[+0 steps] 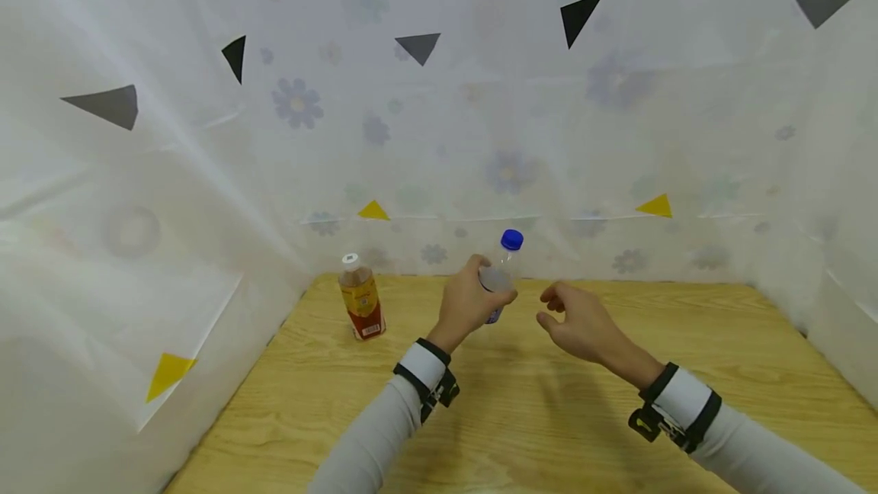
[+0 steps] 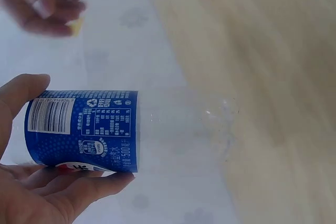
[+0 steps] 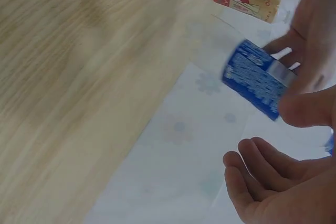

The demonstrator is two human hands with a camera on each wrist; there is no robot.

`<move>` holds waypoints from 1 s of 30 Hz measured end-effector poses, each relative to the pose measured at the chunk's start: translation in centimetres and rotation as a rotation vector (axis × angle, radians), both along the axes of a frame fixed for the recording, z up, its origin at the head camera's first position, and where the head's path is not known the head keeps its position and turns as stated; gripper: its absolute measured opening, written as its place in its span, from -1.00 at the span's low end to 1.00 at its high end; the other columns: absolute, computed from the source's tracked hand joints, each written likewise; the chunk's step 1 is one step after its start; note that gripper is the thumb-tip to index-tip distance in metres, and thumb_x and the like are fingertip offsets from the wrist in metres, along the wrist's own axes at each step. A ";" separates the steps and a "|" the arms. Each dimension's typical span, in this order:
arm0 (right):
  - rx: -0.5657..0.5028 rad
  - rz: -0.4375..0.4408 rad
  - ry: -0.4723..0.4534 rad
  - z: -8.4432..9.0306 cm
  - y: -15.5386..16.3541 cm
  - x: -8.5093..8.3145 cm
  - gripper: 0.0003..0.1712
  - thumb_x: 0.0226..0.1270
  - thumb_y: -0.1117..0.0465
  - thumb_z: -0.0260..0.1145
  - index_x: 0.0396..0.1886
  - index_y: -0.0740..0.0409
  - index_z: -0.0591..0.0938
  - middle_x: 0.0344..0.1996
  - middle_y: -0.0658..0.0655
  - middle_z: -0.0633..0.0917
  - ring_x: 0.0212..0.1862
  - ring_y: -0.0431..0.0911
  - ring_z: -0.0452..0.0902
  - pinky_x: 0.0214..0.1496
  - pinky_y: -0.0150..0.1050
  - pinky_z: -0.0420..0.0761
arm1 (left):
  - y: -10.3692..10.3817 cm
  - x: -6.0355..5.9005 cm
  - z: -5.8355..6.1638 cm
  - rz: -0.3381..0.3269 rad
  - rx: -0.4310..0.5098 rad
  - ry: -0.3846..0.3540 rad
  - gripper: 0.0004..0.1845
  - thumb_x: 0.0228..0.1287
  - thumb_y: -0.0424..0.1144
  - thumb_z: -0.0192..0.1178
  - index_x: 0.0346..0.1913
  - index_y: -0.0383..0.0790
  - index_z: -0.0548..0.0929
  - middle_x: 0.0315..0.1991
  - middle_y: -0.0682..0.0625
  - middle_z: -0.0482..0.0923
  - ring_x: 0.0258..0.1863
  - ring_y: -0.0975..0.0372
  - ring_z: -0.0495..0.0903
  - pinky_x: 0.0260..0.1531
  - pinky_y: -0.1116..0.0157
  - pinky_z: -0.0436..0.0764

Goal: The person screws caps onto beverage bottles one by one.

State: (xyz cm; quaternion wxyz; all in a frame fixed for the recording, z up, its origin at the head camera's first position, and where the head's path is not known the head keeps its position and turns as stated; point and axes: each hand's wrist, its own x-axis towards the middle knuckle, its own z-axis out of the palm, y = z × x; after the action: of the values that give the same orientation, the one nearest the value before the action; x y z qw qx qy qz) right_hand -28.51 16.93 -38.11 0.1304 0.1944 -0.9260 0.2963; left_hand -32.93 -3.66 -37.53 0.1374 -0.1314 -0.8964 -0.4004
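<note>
Blue-capped bottle (image 1: 503, 269) gripped within left hand (image 1: 472, 300) fingers, right hand (image 1: 576, 319) loosely open beside

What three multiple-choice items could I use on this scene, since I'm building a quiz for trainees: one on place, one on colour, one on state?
1. Where does the tea bottle stand?
A. on the wooden table, to the left of both hands
B. in the right hand
C. lying flat by the near edge

2. What colour is the cap of the water bottle?
A. red
B. blue
C. green

3. What is the left hand doing?
A. resting flat on the table
B. gripping the water bottle
C. pinching the tea bottle's cap

Answers: 1 A, it stands upright near the table's back left corner. 2 B, the head view shows a blue cap. 3 B, its fingers wrap the blue label, while the right hand holds nothing.
</note>
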 end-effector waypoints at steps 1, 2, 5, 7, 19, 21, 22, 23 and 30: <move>-0.003 0.002 0.004 -0.2 0.0 -0.1 -0.70 0.41 0.20 0.29 0.01 0.31 0.62 -0.14 0.26 0.71 -0.06 0.19 0.65 -0.06 0.12 0.64 | -0.1 -0.2 0.5 0.007 0.002 0.007 -0.31 0.12 0.05 0.48 0.26 -0.19 0.52 -0.10 -0.23 0.72 -0.22 0.03 0.75 -0.42 0.22 0.70; -0.004 0.000 0.009 -0.4 0.1 -0.2 -0.71 0.41 0.20 0.29 0.01 0.30 0.63 -0.15 0.25 0.71 -0.06 0.18 0.65 -0.06 0.12 0.64 | -0.3 -0.5 1.1 0.016 0.002 0.020 -0.31 0.13 0.06 0.48 0.26 -0.19 0.53 -0.10 -0.23 0.73 -0.22 0.03 0.75 -0.41 0.22 0.70; -0.009 0.006 0.011 -0.9 0.3 -0.3 -0.73 0.41 0.21 0.28 -0.01 0.28 0.64 -0.15 0.24 0.71 -0.08 0.15 0.65 -0.07 0.11 0.64 | -0.7 -1.4 2.6 0.045 0.016 0.036 -0.30 0.14 0.06 0.48 0.26 -0.20 0.52 -0.11 -0.24 0.73 -0.20 0.00 0.76 -0.38 0.16 0.72; -0.013 0.010 0.004 -1.3 0.5 -0.4 -0.74 0.42 0.21 0.27 -0.01 0.27 0.64 -0.15 0.22 0.71 -0.08 0.13 0.65 -0.07 0.09 0.64 | -1.1 -2.0 3.5 0.069 0.026 0.052 -0.30 0.14 0.06 0.48 0.26 -0.21 0.53 -0.09 -0.25 0.72 -0.18 -0.03 0.75 -0.35 0.11 0.73; -0.018 0.022 0.003 -2.3 0.5 -0.3 -0.76 0.45 0.20 0.27 -0.03 0.26 0.64 -0.21 0.16 0.71 -0.15 0.06 0.64 -0.15 0.00 0.64 | -4.3 -4.0 7.9 0.174 0.095 0.200 -0.31 0.18 0.07 0.44 0.24 -0.27 0.51 -0.02 -0.33 0.68 -0.13 -0.11 0.74 -0.30 -0.01 0.75; -0.017 0.018 0.002 -2.4 0.6 -0.4 -0.76 0.45 0.19 0.28 -0.03 0.27 0.64 -0.22 0.16 0.70 -0.16 0.05 0.63 -0.16 -0.01 0.63 | -5.2 -4.2 8.3 0.209 0.118 0.206 -0.30 0.17 0.07 0.44 0.25 -0.28 0.51 -0.01 -0.34 0.67 -0.14 -0.10 0.73 -0.30 0.00 0.75; -0.017 0.018 0.001 -2.4 0.6 -0.3 -0.75 0.45 0.19 0.29 -0.03 0.27 0.64 -0.22 0.16 0.70 -0.17 0.05 0.63 -0.17 -0.01 0.63 | -5.7 -4.4 8.3 0.230 0.129 0.206 -0.29 0.17 0.07 0.44 0.25 -0.29 0.50 0.00 -0.33 0.67 -0.16 -0.08 0.73 -0.32 0.03 0.74; -0.017 0.015 -0.001 -2.5 0.6 -0.3 -0.75 0.45 0.18 0.29 -0.03 0.27 0.64 -0.22 0.16 0.70 -0.17 0.05 0.63 -0.17 -0.01 0.63 | -6.1 -4.5 8.3 0.250 0.145 0.205 -0.29 0.16 0.07 0.44 0.25 -0.29 0.50 -0.01 -0.33 0.67 -0.19 -0.06 0.72 -0.33 0.05 0.74; -0.015 0.013 -0.015 -2.9 0.9 -0.2 -0.73 0.46 0.16 0.29 -0.03 0.26 0.64 -0.25 0.14 0.70 -0.20 -0.02 0.61 -0.21 -0.05 0.62 | -9.3 -4.7 6.1 0.373 0.250 0.125 -0.28 0.11 0.05 0.44 0.27 -0.24 0.50 0.02 -0.29 0.64 -0.17 -0.02 0.64 -0.29 0.05 0.68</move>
State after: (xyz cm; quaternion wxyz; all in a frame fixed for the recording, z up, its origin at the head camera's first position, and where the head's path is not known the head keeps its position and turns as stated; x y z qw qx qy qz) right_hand -28.75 17.81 -40.97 0.1231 0.1970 -0.9234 0.3057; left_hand -37.67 -12.99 -31.44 0.2797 0.0299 -0.8382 -0.4672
